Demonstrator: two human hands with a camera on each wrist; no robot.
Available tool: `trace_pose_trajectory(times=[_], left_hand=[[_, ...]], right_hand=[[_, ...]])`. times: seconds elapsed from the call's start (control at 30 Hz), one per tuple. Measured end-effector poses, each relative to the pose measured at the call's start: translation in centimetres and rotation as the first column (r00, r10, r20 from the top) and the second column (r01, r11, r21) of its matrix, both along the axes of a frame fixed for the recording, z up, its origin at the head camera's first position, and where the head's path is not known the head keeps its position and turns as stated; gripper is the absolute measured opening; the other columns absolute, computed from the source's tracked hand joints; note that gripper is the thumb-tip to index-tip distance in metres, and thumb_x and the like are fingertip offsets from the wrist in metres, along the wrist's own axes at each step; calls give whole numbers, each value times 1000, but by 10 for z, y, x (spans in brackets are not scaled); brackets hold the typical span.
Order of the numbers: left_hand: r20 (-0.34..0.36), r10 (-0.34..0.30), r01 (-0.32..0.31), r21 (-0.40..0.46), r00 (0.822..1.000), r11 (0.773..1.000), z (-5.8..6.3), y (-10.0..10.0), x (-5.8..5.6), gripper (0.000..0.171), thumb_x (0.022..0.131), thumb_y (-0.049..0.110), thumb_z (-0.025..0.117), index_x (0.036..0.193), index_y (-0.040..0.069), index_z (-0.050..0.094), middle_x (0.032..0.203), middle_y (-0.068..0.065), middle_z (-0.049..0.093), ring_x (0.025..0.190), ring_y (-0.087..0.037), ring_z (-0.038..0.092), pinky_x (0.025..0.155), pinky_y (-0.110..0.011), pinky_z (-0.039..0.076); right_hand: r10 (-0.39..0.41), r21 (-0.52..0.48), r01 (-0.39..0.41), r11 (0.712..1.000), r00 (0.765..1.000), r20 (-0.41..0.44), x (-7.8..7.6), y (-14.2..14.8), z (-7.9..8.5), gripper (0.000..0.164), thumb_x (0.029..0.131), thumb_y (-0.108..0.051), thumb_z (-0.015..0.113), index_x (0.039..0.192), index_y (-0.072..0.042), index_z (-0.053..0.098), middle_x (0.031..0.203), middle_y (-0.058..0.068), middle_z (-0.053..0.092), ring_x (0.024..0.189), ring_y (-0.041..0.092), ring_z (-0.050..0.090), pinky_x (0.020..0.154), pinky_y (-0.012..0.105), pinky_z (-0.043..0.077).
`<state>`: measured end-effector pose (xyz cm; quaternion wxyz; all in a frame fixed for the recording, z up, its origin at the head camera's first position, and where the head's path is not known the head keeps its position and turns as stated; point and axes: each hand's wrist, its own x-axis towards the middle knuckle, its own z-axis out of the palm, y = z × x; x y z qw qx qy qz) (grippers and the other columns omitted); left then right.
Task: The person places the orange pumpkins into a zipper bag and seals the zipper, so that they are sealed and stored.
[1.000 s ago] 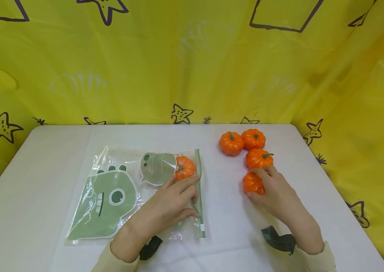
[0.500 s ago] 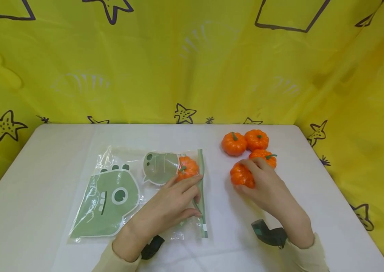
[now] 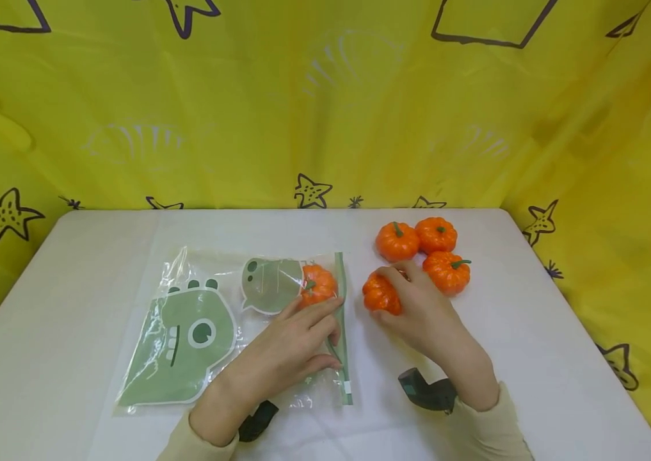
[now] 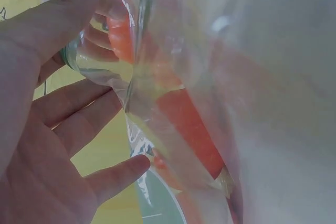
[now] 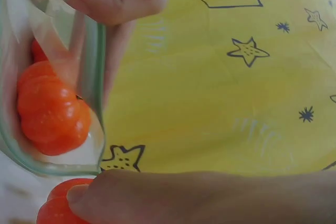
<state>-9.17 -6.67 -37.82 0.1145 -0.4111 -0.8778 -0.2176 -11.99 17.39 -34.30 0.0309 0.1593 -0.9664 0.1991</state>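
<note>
A clear zip bag (image 3: 152,378) printed with a green dinosaur lies on the table, its opening facing right. My left hand (image 3: 287,349) pinches the edge of that opening and holds it apart, as the right wrist view shows. Inside the mouth sits an orange toy pumpkin (image 5: 52,114), with more red-orange behind it. My right hand (image 3: 429,320) grips another toy pumpkin (image 3: 379,294) just right of the bag's green zip edge, thumb and fingers around its sides. In the left wrist view, orange shapes (image 4: 186,124) show blurred through the plastic.
Three more toy pumpkins, one of them with a long green stem (image 3: 447,272), stand at the back right of the white table (image 3: 532,346). A yellow curtain (image 3: 256,109) with starfish drawings hangs behind. Black wrist devices (image 3: 429,392) sit under both wrists.
My right hand has carried its pumpkin left, away from the other pumpkins and close to the bag opening. The left hand and bag have stayed in place.
</note>
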Motion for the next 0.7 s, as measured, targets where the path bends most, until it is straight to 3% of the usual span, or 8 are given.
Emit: trace_pose_trajectory(times=[0.4,0.7], left_hand=[[23,1,0,-27,1000,1000,2,0,1,33,81,41,76,96,19,56,144,-10,55,130,-22,57,110,-60,38],[17,-14,15,-34,1000,999,2,3,2,32,81,42,75,96,19,57,147,-9,53,131,-22,57,111,-59,38]], right_hand=[[53,2,-53,999,998,-19,-4,-11,-15,50,79,-17,80,125,-11,62,120,12,58,105,31,58,92,48,55],[43,-15,-43,999,999,7,-7,-18,-20,58,79,-26,83,130,-10,59,125,10,58,112,28,59,96,48,54]])
